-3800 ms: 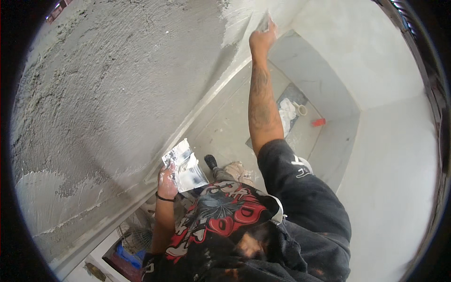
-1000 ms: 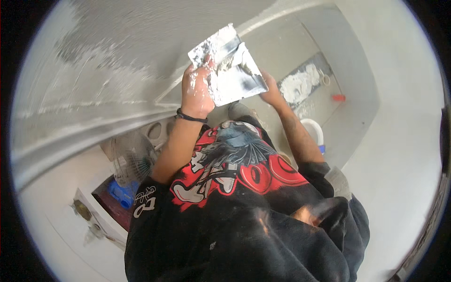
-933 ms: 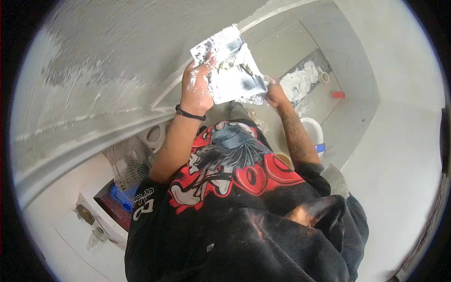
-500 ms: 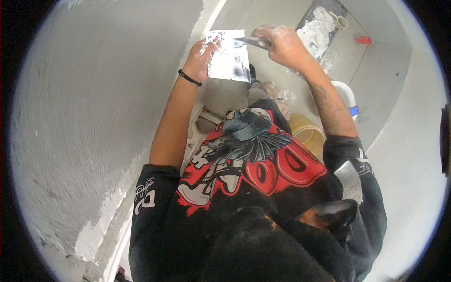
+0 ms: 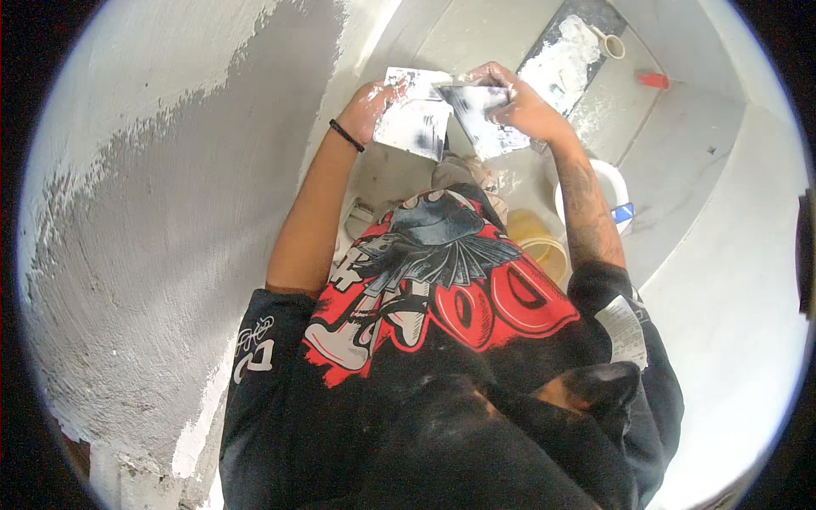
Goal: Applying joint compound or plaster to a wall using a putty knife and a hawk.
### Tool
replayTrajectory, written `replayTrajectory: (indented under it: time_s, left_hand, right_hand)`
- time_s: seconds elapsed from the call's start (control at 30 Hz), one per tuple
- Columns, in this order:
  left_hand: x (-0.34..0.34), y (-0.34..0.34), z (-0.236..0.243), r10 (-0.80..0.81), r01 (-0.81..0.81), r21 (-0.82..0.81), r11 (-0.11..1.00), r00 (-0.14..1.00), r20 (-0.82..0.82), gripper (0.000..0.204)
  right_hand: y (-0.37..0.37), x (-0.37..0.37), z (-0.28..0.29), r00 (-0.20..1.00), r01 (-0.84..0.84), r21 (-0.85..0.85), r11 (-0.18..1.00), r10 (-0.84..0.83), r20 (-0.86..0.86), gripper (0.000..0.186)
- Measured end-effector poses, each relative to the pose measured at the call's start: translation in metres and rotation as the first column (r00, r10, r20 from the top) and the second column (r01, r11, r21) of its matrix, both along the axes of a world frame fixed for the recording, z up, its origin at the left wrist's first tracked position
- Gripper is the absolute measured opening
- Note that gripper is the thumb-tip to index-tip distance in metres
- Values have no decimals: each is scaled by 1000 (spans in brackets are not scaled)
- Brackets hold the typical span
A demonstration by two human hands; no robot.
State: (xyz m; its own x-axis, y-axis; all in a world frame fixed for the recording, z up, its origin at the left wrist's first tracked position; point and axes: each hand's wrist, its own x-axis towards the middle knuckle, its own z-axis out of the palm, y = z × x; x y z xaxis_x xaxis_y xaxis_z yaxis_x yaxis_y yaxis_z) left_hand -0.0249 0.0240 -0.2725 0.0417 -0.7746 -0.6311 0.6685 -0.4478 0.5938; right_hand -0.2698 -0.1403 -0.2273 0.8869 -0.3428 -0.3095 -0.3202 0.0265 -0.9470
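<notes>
Hands | your left hand clamps the plaster hawk at 12 o'clock | your right hand has closed in since 0.5 s ago, fingers wrapped on the trowel, blade now overlapping the hawk | plaster being worked between both plates, wall at 9 o'clock untouched.

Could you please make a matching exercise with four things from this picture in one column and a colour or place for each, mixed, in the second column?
Things:
1. left hand
2. right hand
3. small object on the ledge
4. bucket

Colour or place:
A. red
B. yellow, on the floor by the right forearm
C. holds the flat plate, with a black band at the wrist
D. holds the smeared blade against the plate

Pairs: 1-C, 2-D, 3-A, 4-B
</notes>
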Motion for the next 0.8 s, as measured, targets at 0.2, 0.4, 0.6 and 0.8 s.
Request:
replayTrajectory:
  time_s: [0.2,0.4,0.6,0.8]
  left_hand:
    - [7,13,36,186,840,-39,542,-75,980,34]
    - [1,17,19,-12,-41,-184,982,960,-280,26]
    - [-10,-8,61,-63,-54,-290,956,922,-382,31]
    - [-16,-15,84,-94,77,-213,974,993,-73,39]
  right_hand:
    - [-20,-20,3,834,304,600,739,-511,207,57]
    - [-19,11,30,788,430,442,787,-566,242,84]
    - [-14,42,30,817,309,480,821,-488,308,69]
    - [-28,-2,-4,753,259,762,593,-618,225,42]
